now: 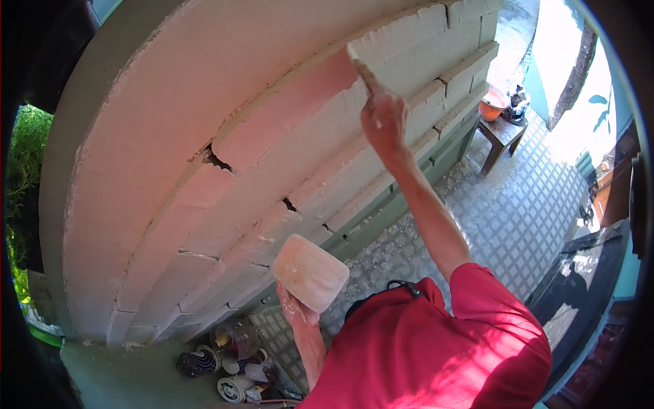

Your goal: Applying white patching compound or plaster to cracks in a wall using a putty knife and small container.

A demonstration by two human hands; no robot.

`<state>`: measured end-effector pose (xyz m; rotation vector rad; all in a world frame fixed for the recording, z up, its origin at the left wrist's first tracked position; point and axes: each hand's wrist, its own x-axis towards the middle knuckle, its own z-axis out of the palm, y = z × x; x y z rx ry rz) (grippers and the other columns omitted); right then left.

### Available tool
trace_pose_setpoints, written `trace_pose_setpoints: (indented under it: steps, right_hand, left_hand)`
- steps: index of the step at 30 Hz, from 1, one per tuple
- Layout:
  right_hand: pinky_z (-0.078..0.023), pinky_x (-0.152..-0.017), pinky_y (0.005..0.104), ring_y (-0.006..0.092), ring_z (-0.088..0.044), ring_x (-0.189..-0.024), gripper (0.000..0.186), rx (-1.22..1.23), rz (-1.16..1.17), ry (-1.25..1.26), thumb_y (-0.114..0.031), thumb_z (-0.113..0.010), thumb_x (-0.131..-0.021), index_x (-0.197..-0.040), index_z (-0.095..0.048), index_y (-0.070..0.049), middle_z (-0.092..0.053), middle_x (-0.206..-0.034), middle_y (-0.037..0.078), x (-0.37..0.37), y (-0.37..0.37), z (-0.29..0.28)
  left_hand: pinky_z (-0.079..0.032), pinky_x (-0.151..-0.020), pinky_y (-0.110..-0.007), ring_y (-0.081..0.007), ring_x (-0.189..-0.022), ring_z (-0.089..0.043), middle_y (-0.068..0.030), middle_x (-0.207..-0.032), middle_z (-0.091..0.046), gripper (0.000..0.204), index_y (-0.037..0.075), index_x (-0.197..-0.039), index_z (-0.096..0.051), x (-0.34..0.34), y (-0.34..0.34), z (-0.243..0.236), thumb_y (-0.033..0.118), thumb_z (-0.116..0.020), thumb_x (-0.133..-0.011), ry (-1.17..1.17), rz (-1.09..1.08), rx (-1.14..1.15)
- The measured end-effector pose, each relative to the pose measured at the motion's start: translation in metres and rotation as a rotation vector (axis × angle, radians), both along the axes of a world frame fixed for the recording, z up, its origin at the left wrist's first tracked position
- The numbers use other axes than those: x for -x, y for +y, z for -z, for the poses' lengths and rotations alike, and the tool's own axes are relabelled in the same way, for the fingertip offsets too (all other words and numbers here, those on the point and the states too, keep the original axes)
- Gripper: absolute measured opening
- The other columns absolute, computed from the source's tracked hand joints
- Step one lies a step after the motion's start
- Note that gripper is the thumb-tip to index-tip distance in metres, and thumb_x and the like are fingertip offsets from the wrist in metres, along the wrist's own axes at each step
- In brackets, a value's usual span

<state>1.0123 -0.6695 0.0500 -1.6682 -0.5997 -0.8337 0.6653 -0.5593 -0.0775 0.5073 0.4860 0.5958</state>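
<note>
My right hand (385,126) reaches high and is closed around the handle of a putty knife (365,73). Its pale blade meets the wall (306,109), just under a long rough ledge. Lower down, my left hand (298,307) grips the lower edge of a pale, rounded rectangular tub (312,273) coated with whitish filler. I cannot tell how deep this tub is. The wall is whitish with stepped, plank-like courses, and a dark hole (218,158) and several smaller gaps break its surface.
Jars and cans (235,388) crowd the floor at the wall's foot. A small wooden stool (502,133) at the far right bears an orange bucket (493,105). Patterned tiles (490,218) with whitish debris cover the floor. Green plants (27,157) show at the left rim.
</note>
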Motion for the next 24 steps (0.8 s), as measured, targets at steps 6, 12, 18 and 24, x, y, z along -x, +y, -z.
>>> trace_pose_setpoints:
  steps: [6, 12, 18, 24]
  right_hand:
    - [-0.054, -0.094, 0.0396, 0.0314, -0.061, -0.118, 0.068, 0.056, -0.218, -0.068, 0.012, -0.043, -0.074, -0.138, -0.055, -0.007, -0.058, -0.13, 0.025, 0.021, 0.013, 0.014]
    - [-0.056, -0.083, 0.0335, 0.0321, -0.068, -0.105, 0.057, -0.019, 0.054, 0.096, 0.008, -0.046, -0.084, -0.135, -0.06, -0.012, -0.063, -0.127, 0.016, -0.011, 0.0, 0.008]
    - [-0.055, -0.089, 0.0394, 0.0333, -0.062, -0.115, 0.067, 0.028, -0.122, 0.025, 0.011, -0.045, -0.079, -0.14, -0.055, -0.015, -0.059, -0.131, 0.019, 0.071, 0.049, 0.018]
    - [-0.055, -0.09, 0.0396, 0.0332, -0.061, -0.116, 0.07, 0.038, -0.159, 0.064, 0.012, -0.045, -0.077, -0.14, -0.054, -0.016, -0.058, -0.132, 0.019, 0.053, 0.028, 0.014]
  left_hand:
    - [-0.039, -0.112, -0.054, -0.0334, -0.135, -0.046, -0.0114, -0.15, -0.044, 0.057, 0.009, -0.148, -0.04, 0.008, 0.005, 0.001, 0.04, -0.05, -0.1, -0.017, 0.003, 0.013]
    - [-0.038, -0.112, -0.054, -0.0338, -0.136, -0.045, -0.0117, -0.151, -0.044, 0.058, 0.009, -0.148, -0.04, 0.006, 0.002, 0.004, 0.04, -0.05, -0.1, -0.04, -0.015, 0.011]
    - [-0.038, -0.113, -0.053, -0.0326, -0.135, -0.046, -0.011, -0.15, -0.045, 0.056, 0.009, -0.148, -0.04, 0.009, 0.005, 0.009, 0.04, -0.048, -0.101, -0.044, -0.031, 0.026]
    - [-0.039, -0.112, -0.054, -0.0332, -0.135, -0.046, -0.0118, -0.15, -0.045, 0.056, 0.009, -0.147, -0.041, 0.004, 0.002, -0.002, 0.04, -0.05, -0.101, 0.015, -0.028, 0.016]
